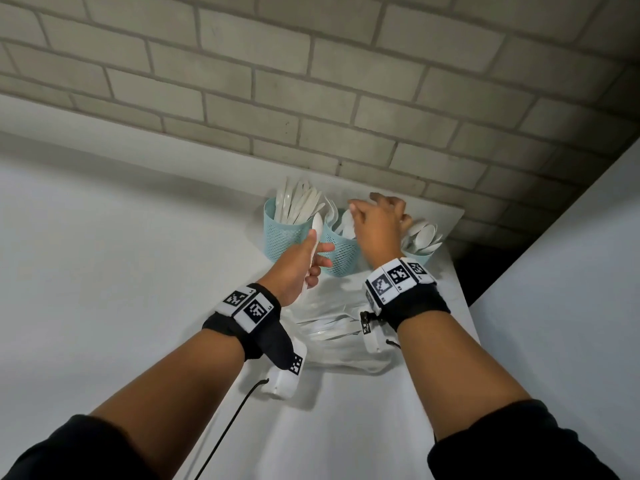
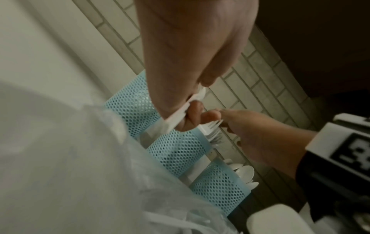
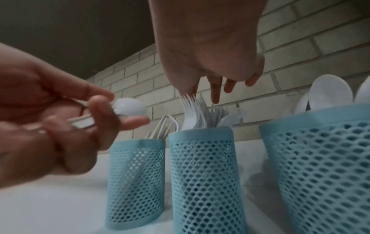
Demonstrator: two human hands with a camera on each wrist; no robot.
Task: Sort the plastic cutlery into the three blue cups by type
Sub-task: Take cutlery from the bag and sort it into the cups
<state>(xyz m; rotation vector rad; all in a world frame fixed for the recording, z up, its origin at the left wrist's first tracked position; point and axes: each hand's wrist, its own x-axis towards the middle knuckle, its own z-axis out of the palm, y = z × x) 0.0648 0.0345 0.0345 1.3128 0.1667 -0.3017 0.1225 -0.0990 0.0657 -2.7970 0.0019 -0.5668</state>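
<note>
We see a grey brick wall (image 1: 311,81) across the upper half of the head view, and below it a white table (image 1: 104,254) running to the lower edge. At the centre of the frame, against the wall, three blue mesh cups stand in a row: the left cup (image 1: 282,237) with knives, the middle cup (image 1: 341,254) with forks (image 3: 202,114), and the right cup (image 1: 420,256), partly hidden, with spoons (image 1: 424,235). Below them, between our wrists, lies a clear plastic bag (image 1: 332,337) with more white cutlery inside. Our left hand (image 1: 298,268), just below the left cup, grips a white plastic spoon (image 1: 316,233); its long axis runs nearly up the frame, bowl pointing to the wall and handle down through the curled fingers. Our right hand (image 1: 377,226) hangs over the middle cup, fingers pointing down at the fork tines; in the right wrist view the fingers (image 3: 215,90) are spread apart and nothing is plainly held between them.
</note>
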